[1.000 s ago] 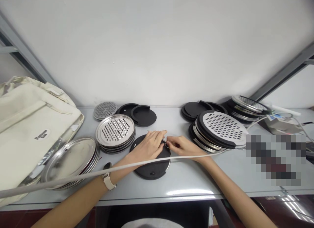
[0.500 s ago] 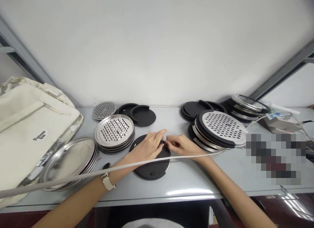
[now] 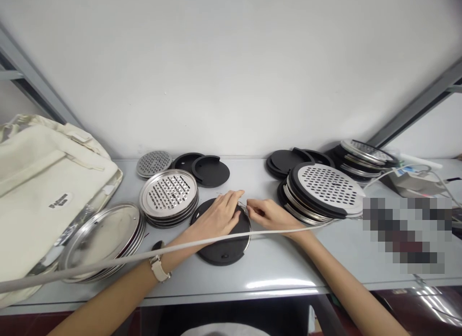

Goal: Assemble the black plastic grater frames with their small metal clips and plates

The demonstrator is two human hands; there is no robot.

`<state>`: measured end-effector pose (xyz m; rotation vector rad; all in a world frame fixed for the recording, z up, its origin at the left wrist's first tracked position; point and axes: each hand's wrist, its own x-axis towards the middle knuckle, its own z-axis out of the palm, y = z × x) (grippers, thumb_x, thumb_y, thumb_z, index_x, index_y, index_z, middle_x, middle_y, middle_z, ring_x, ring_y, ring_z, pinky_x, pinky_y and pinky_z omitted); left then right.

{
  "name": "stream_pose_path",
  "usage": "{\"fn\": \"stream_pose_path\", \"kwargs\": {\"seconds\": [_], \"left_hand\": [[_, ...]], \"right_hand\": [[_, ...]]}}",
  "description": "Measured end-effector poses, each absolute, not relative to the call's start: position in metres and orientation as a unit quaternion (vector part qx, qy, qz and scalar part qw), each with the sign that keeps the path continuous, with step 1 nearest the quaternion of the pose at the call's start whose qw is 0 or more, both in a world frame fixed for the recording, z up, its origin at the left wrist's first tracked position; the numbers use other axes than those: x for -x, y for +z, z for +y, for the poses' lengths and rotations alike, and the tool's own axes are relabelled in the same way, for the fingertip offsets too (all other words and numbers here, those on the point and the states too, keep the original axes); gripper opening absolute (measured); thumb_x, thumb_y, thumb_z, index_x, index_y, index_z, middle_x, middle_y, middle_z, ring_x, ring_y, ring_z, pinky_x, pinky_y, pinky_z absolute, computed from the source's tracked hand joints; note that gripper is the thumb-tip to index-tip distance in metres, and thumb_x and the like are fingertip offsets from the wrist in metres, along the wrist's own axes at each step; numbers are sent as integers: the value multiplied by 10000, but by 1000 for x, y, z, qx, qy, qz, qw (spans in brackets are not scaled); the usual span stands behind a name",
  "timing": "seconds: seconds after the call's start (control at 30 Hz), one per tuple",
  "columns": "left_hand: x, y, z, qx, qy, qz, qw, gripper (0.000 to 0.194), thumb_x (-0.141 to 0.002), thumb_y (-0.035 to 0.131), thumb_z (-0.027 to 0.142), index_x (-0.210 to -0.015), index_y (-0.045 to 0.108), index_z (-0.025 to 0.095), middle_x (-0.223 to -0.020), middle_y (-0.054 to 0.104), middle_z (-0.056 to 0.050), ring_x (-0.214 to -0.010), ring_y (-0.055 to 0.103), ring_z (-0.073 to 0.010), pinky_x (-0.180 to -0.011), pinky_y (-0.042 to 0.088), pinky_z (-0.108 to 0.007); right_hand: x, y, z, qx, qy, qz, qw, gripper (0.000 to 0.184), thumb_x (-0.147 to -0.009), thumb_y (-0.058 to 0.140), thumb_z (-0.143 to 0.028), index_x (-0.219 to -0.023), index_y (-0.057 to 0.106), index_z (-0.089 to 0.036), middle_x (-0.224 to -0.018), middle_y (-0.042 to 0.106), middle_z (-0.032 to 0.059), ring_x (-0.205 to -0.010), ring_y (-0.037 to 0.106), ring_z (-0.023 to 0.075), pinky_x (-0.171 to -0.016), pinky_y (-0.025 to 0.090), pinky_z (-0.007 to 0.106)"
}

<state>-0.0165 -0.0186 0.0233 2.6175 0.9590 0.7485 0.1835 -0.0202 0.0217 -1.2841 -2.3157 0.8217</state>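
A black round disc (image 3: 224, 242) with a thin metal rim lies flat on the grey shelf (image 3: 274, 271) in front of me. My left hand (image 3: 218, 214) rests on the disc's far half, fingers bent and pressing down on it. My right hand (image 3: 267, 214) is at the disc's far right edge, its fingertips pinched on a small metal ring or clip (image 3: 244, 210) at the rim. The two hands almost touch there. A white cable (image 3: 119, 260) runs across both forearms.
A stack of perforated steel discs (image 3: 169, 195) and plain steel plates (image 3: 103, 237) sit left, beside a cream bag (image 3: 43, 191). Black discs (image 3: 210, 171) lie at the back. Stacks of black-rimmed grater discs (image 3: 323, 190) stand right, with a white device (image 3: 411, 179) and cables.
Both hands stay at the disc's far right rim. The right fingertips and the small ring have shifted very slightly; nothing else moved.
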Motion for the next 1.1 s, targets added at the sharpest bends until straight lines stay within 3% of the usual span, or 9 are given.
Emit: {"fn": "stream_pose_path", "kwargs": {"seconds": [0.23,0.47,0.67,1.1], "left_hand": [[15,22,-19,-894,268,347,91,408,-864,432,162,-1258,331,192,-1169,504,-110,-1126,497,-255,-941,434,-464],[15,21,-19,-899,257,340,102,409,-882,418,159,-1277,318,184,-1158,530,-106,-1110,506,-239,-940,432,-436],[15,26,-20,-903,229,347,105,160,-886,415,152,-1039,450,179,-963,549,-62,-943,543,-216,-848,453,-398],[15,28,-21,-911,216,340,90,81,-893,398,142,-958,433,175,-924,507,-48,-893,503,-198,-827,434,-362]], "right_hand": [[-180,24,-21,462,280,-822,183,278,-936,318,-323,-752,470,-179,-590,437,-39,-526,373,95,-536,271,235],[-180,23,-22,446,297,-828,167,305,-943,305,-350,-720,433,-186,-578,416,-42,-514,381,94,-525,281,233],[-182,22,-21,446,301,-825,172,290,-921,344,-324,-675,400,-183,-556,351,-60,-491,313,76,-489,239,225],[-181,21,-22,425,311,-834,166,260,-912,349,-295,-684,398,-181,-559,337,-63,-493,301,71,-486,233,218]]}}
